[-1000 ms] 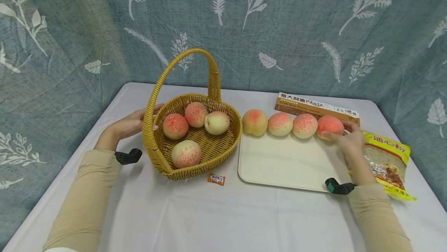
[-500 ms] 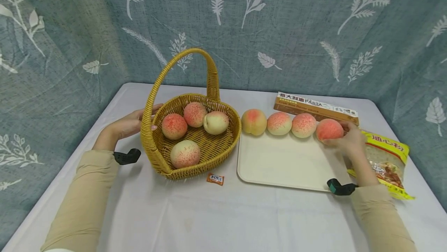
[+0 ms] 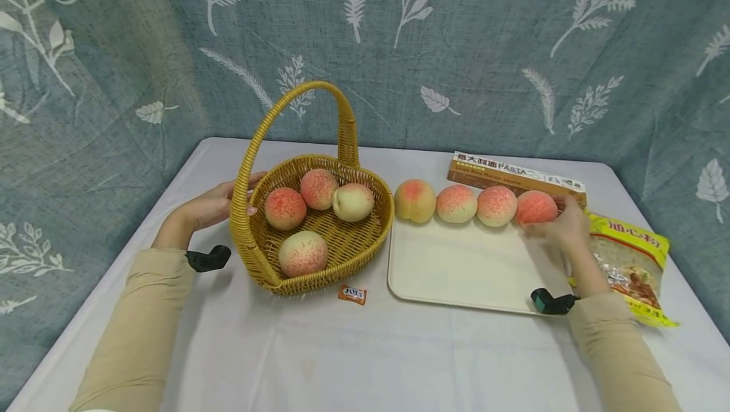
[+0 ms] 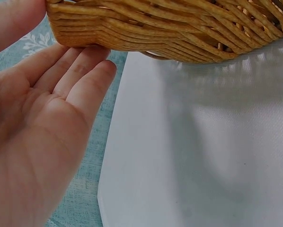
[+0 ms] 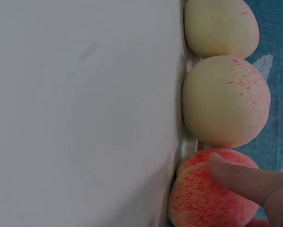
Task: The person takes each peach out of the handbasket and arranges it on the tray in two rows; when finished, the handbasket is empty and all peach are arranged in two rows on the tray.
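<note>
My left hand (image 3: 213, 204) rests against the left outer side of the wicker basket (image 3: 365, 248), beside the base of its tall handle. In the left wrist view its fingers (image 4: 92, 78) are extended, tips touching the weave. Inside the basket sit several peaches, one of them a pale speckled peach (image 3: 303, 252). My right hand (image 3: 567, 229) grips a red peach (image 3: 536, 207) at the right end of a row along the cream tray's (image 3: 462, 266) far edge. In the right wrist view the thumb (image 5: 241, 179) lies across this peach, close beside a paler speckled peach (image 5: 226, 101).
Behind the row lies a pasta box (image 3: 516, 177). A yellow food packet (image 3: 630, 266) lies right of the tray, near my right forearm. A small orange candy wrapper (image 3: 352, 293) is in front of the basket. A blue patterned curtain (image 3: 365, 51) stands behind the white table (image 3: 365, 348).
My right hand and the red peach have shifted slightly left and back, closer to the neighbouring peach. The left hand and basket stay in place.
</note>
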Demonstrator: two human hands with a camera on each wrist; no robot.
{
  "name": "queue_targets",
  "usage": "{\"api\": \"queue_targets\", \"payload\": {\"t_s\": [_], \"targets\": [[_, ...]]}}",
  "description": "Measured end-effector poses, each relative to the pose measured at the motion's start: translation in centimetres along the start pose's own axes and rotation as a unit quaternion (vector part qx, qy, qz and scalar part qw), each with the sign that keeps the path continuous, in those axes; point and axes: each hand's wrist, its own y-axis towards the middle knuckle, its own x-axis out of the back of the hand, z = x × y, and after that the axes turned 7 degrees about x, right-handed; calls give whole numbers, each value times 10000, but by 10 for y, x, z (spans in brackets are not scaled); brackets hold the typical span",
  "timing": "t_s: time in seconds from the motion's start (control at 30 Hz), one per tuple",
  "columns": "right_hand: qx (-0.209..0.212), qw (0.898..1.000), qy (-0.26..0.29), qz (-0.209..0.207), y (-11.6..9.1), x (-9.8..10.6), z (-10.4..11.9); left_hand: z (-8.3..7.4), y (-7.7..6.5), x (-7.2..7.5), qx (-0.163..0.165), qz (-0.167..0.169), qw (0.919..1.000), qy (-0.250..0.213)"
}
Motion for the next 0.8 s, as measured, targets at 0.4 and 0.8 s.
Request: {"api": "queue_targets", "payload": {"t_s": [0.4, 0.8], "targets": [[1114, 9924, -475, 213, -17, 5, 69, 4, 2, 0, 6, 32, 10000, -46], [2459, 9507, 1342, 1332, -26, -61, 147, 2, -1, 1, -44, -10, 10000, -8]]}}
